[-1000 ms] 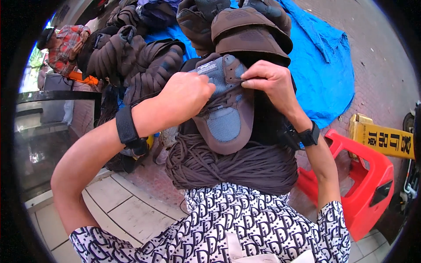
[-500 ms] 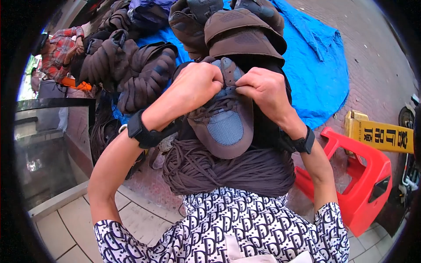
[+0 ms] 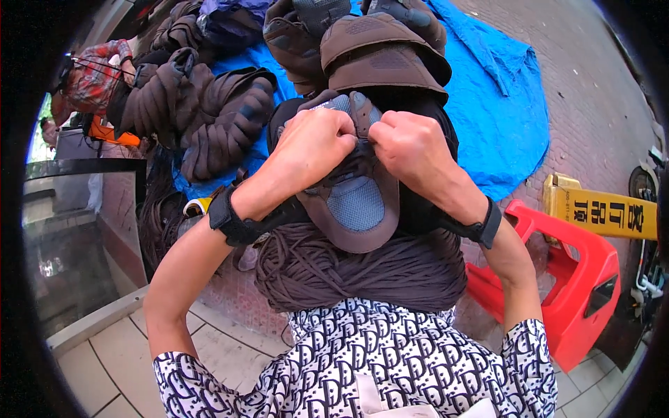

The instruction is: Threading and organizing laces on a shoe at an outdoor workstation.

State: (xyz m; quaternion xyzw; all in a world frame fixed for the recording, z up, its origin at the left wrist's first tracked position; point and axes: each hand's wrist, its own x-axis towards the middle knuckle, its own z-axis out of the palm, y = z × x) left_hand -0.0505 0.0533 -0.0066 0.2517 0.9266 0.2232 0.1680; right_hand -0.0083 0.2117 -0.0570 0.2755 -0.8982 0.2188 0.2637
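- Gripping the brown shoe upper with its blue-grey mesh toe panel (image 3: 354,202), the left hand (image 3: 310,143) and right hand (image 3: 412,146) clench fists on its top edge, knuckles nearly touching.
- Pulling evenly from both sides would, I judge, keep the upper from skewing.
- Below the fingers sits a coil of dark brown cord (image 3: 362,268).
- Beyond them, stacked brown shoe uppers (image 3: 387,49) crowd a blue tarp (image 3: 498,111); a red plastic stool (image 3: 568,279) stands right.

yellow rectangular sign (image 3: 603,212) with dark lettering, right, behind red stool (image 3: 557,279)
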